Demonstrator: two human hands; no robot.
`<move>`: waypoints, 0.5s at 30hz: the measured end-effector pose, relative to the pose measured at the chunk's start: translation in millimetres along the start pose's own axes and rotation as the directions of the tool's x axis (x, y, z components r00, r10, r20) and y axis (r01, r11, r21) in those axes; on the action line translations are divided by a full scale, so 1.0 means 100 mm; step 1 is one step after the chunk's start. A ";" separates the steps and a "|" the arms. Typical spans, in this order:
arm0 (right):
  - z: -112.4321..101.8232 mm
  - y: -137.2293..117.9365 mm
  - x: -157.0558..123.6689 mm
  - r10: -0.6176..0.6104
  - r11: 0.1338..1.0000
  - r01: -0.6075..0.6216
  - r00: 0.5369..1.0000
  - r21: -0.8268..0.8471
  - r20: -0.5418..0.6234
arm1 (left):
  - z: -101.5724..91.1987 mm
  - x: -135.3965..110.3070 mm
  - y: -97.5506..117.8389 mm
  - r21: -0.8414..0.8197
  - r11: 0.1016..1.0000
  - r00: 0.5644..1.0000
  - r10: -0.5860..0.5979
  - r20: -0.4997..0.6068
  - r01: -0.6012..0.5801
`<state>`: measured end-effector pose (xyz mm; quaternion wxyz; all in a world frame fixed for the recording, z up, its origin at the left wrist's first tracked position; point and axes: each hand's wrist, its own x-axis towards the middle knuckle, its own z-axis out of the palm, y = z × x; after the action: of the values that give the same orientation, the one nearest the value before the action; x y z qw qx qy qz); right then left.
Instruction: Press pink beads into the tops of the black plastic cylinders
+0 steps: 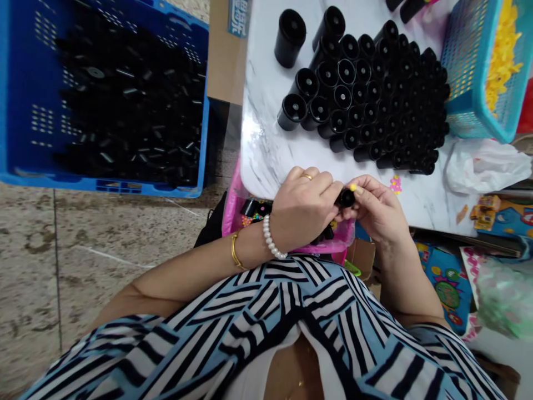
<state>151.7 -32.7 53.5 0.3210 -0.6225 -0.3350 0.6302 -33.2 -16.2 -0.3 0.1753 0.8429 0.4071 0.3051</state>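
Observation:
My left hand (pixel 306 205) is closed around a small black plastic cylinder (pixel 347 198), its dark open end turned up. With thumb and forefinger, my right hand (pixel 378 208) pinches a small round yellow piece (pixel 353 188) at the cylinder's rim. The other right fingers lie against the cylinder's side. Whether the yellow piece touches the rim I cannot tell. Both hands are over a pink basket (pixel 233 208) in my lap, which holds more black cylinders (pixel 249 208) and small coloured beads (pixel 246 220). My left hand and forearm hide part of the basket.
Many black cylinders (pixel 342 95) stand upright on the marble-patterned table (pixel 266 150). On the left, a blue crate (pixel 104 186) holds a heap of black parts. A turquoise basket (pixel 466 105) with yellow pieces, a white plastic bag (pixel 487 166) and pink-yellow bits (pixel 395 184) are at the right.

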 end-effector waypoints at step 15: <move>-0.03 0.18 -0.06 -0.106 0.988 0.095 0.990 -0.123 -0.089 | -0.10 -0.01 -0.03 -0.045 0.998 0.997 0.054 0.051 -0.051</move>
<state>154.6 -47.9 41.7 0.3306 -0.6519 -0.3871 0.5620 -42.3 -14.3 5.5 0.1963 0.8570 0.3732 0.2963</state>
